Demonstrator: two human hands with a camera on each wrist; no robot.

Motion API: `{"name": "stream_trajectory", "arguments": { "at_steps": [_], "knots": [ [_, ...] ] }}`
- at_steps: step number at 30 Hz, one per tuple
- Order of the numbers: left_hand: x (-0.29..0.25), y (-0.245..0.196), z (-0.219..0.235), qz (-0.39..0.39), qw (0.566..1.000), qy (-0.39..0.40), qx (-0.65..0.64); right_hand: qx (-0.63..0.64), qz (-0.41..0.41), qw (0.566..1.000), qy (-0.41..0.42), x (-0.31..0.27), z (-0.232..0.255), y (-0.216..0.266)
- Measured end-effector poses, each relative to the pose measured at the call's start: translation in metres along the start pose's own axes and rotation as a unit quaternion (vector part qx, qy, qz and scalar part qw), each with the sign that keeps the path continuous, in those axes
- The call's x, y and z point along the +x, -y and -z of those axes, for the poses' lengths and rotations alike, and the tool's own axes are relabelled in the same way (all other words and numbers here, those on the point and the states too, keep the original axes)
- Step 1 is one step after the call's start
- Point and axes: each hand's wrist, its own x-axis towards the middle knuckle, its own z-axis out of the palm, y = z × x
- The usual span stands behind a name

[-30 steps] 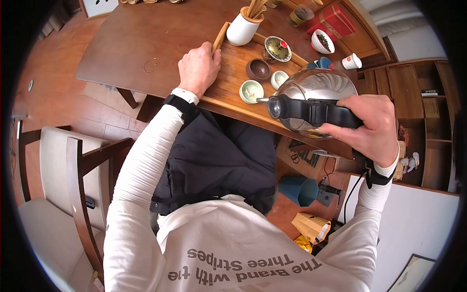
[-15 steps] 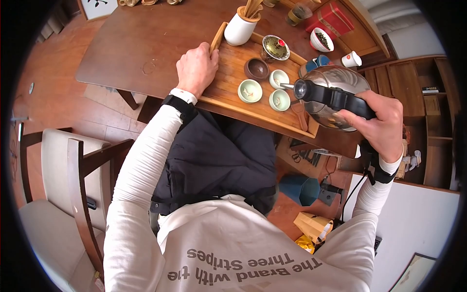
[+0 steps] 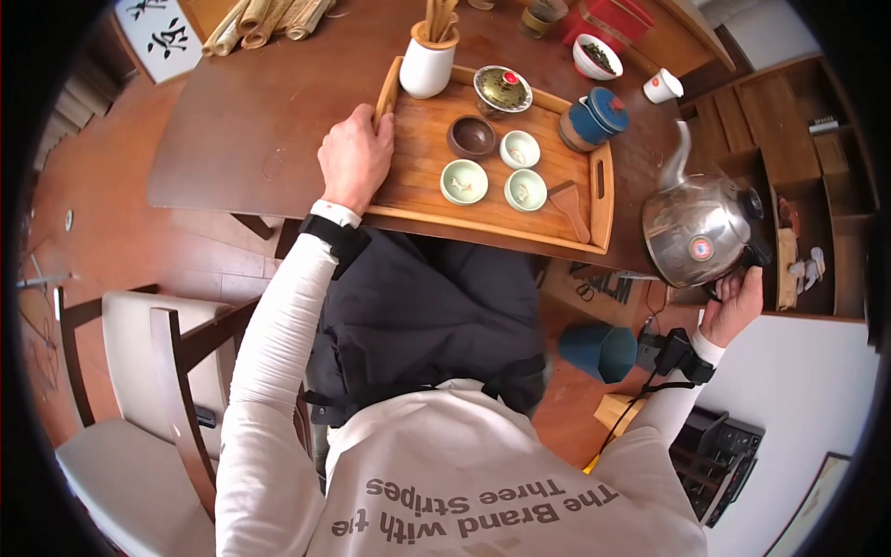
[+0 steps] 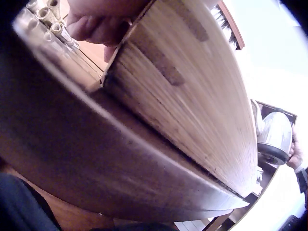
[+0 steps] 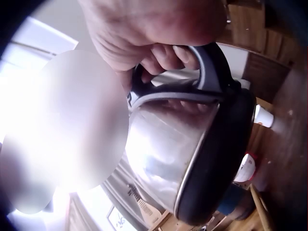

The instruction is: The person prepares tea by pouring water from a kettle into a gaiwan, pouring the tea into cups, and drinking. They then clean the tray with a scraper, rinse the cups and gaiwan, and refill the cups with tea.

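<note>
My right hand [image 3: 733,304] grips the black handle of a steel kettle [image 3: 691,227], off the right end of the tea tray. The kettle's spout points away from me; in the right wrist view my fingers curl through the kettle's handle [image 5: 211,67]. My left hand [image 3: 355,160] holds the left end wall of the wooden tea tray [image 3: 422,200]. On the tray stand two pale green cups [image 3: 463,182] at the front, a white cup [image 3: 520,148], a brown bowl [image 3: 471,138], a lidded gaiwan [image 3: 502,90] and a blue lidded jar [image 3: 594,119]. A wooden scoop [image 3: 569,209] lies at the front right.
A white pot of wooden tools [image 3: 428,70] stands at the tray's back left corner. Behind are a bowl of tea leaves [image 3: 596,58], a paper cup [image 3: 663,86], a red box [image 3: 608,23] and bamboo scrolls [image 3: 260,20]. A blue bin [image 3: 599,353] stands on the floor.
The kettle has moved right, away from over the cups to beyond the tray, and turned so its spout points away from me. The left hand stays on the tray.
</note>
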Motion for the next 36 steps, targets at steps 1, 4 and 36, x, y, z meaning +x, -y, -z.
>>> {"name": "stream_trajectory", "arguments": {
  "at_steps": [1, 4, 36],
  "knots": [
    [0.000, 0.000, 0.000, 0.001, 1.000, -0.005, -0.005, 0.013, -0.021, 0.997, -0.076, -0.005, 0.005, -0.007],
    [0.001, 0.000, 0.000, -0.002, 1.000, -0.002, 0.014, 0.058, -0.049, 0.986, -0.148, -0.013, 0.017, -0.034],
    [-0.069, -0.058, -0.001, -0.173, 0.979, 0.109, -0.006, -0.026, 0.021, 0.971, -0.235, -0.024, -0.032, -0.161]
  ]
}}
